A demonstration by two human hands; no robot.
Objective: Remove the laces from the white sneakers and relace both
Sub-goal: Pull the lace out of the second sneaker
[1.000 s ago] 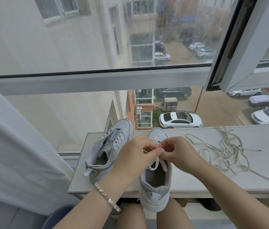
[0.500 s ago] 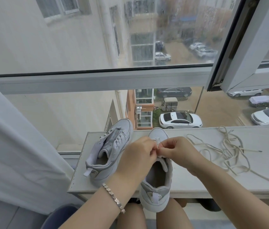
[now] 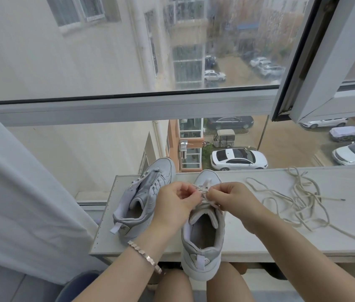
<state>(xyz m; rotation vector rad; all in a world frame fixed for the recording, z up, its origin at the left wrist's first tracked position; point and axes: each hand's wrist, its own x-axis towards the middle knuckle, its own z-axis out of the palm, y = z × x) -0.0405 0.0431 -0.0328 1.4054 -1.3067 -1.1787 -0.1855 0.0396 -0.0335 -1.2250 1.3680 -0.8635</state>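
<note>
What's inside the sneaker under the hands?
Only a bare insole shows in the sneaker. Toe end hidden under tongue, left hand and right hand pinching the lace.

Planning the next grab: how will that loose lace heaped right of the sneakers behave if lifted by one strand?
Probably floppy: the loose lace lies in slack, overlapping loops on the ledge. Lifting one strand likely drags the crossed loops along, perhaps snagging. It looks thin, so likely light.
</note>
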